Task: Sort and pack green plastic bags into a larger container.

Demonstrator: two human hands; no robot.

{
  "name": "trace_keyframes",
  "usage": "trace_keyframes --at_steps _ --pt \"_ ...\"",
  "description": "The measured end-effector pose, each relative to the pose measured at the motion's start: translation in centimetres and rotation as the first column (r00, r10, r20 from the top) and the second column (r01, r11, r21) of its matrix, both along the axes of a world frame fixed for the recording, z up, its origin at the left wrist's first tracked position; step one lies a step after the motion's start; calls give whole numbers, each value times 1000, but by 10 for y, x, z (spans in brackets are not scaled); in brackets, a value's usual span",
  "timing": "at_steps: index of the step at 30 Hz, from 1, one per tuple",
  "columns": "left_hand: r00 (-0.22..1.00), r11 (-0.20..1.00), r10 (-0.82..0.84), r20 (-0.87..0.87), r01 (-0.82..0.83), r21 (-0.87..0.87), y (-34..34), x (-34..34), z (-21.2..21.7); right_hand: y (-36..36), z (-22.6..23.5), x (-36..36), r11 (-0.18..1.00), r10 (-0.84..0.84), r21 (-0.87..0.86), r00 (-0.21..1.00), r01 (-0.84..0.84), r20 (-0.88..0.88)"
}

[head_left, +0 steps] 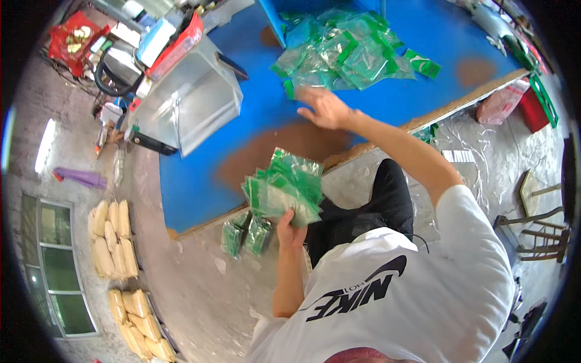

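Observation:
My left hand [292,228] grips a fanned stack of clear plastic bags with green strips [284,189], held over the near edge of the blue table [200,187]. My right hand [324,107] is stretched out flat over the table, fingers apart, at the near edge of a loose pile of the same green-and-clear bags [342,51]. It holds nothing. More green bags [245,235] lie on the floor just below the table edge, beside my left hand.
A clear plastic box [190,100] stands on the table's left part, with a red-and-blue item [172,39] on top. Tan sacks [112,236] lie on the concrete floor at left. Wooden chair frames [535,227] stand at right. A pink bag [501,103] hangs beyond the table.

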State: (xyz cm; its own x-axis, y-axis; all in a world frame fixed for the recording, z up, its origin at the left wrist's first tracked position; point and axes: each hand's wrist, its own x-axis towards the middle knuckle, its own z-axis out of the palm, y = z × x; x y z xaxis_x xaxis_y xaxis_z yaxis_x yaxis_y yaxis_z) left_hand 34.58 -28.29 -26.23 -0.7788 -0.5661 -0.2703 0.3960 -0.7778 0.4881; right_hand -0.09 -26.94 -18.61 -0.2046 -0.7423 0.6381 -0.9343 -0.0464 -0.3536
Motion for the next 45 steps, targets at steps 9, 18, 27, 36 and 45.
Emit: trace_keyframes --at_steps 9,18,27,36,45 --pt "993 997 38 -111 -30 78 -5 19 -23 48 -10 92 894 354 291 935 -341 8" --pt "997 997 74 29 -74 17 0 6 6 48 -36 -3 879 -290 284 901 384 -322" --pt "1000 999 14 -12 -14 52 -2 20 -18 61 17 94 973 -115 231 914 24 388" --pt "973 808 190 129 -80 -584 -16 -33 71 56 49 120 928 321 -43 733 -371 600" --pt "977 195 89 196 175 -965 -109 -108 61 22 -36 56 935 292 -59 669 -349 684"
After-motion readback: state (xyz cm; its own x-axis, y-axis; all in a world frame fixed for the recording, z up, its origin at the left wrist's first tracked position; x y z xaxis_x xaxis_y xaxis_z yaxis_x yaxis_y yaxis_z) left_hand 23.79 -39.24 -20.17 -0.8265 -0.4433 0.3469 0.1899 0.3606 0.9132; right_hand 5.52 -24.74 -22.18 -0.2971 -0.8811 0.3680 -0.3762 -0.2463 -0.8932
